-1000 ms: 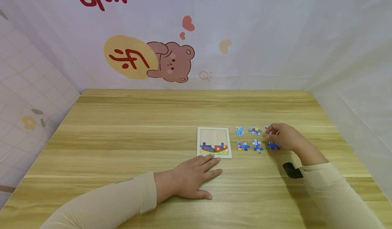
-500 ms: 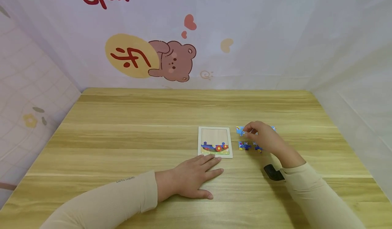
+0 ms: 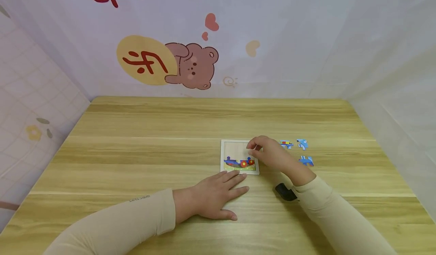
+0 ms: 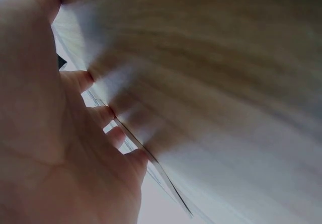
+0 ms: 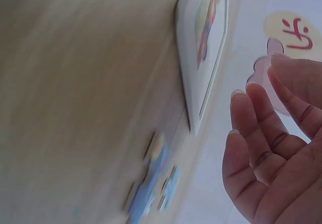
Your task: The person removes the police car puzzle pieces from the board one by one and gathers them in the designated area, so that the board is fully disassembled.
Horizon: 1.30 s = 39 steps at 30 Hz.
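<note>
A light puzzle board lies on the table in the head view, its lower part filled with a red, blue and green picture. My left hand rests flat with fingers spread, and its fingertips touch the board's near edge. Above the board's right side hovers my right hand, thumb and fingers loosely bent and slightly apart. Nothing shows between them, also in the right wrist view. Right of that hand lie loose blue jigsaw pieces: a top one, a corner one and a lower one. The hand and forearm hide the area left of these.
A wooden table extends around the board. White curtain walls printed with a bear stand behind it and at both sides. A black wrist device hangs under the right sleeve.
My right hand has moved left, from the rightmost jigsaw pieces across the others to the board's right side. The left hand has kept its place.
</note>
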### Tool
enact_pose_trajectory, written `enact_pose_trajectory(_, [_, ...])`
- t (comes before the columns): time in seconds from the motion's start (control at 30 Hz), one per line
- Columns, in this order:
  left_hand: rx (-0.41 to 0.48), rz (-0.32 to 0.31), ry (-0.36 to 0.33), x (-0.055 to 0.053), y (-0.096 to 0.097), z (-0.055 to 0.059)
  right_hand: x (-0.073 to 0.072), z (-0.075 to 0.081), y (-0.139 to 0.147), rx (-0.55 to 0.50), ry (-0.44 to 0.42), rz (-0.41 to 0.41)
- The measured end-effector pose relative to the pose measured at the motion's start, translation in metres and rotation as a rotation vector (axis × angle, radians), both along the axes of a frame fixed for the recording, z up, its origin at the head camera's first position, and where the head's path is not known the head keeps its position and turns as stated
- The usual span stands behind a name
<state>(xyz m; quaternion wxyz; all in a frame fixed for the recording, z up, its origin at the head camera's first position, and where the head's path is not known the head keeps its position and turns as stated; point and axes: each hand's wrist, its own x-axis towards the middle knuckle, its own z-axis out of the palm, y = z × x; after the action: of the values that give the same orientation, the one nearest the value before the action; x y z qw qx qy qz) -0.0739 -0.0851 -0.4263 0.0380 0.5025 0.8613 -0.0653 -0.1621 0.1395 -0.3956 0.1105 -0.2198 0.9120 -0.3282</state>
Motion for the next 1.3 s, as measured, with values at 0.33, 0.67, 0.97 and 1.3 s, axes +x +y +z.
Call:
enact_pose_trajectory(0.33, [0.002,-0.010,0.029,0.000,-0.001,-0.001,-0.002,-0.001,-0.027,0.037,-0.063,0.066])
enact_pose_trajectory(0.67, [-0.012,-0.017,0.019,0.000,-0.001,-0.001,-0.002,-0.006,-0.044,0.110,-0.092,0.083])
enact_pose_trajectory(0.97, [0.007,-0.026,0.042,0.001,-0.002,-0.003,0.001,-0.009,-0.055,0.108,-0.058,0.111])
enact_pose_trajectory(1.3, [0.006,-0.032,0.060,0.003,-0.004,-0.005,0.006,-0.010,-0.064,0.170,-0.084,0.094])
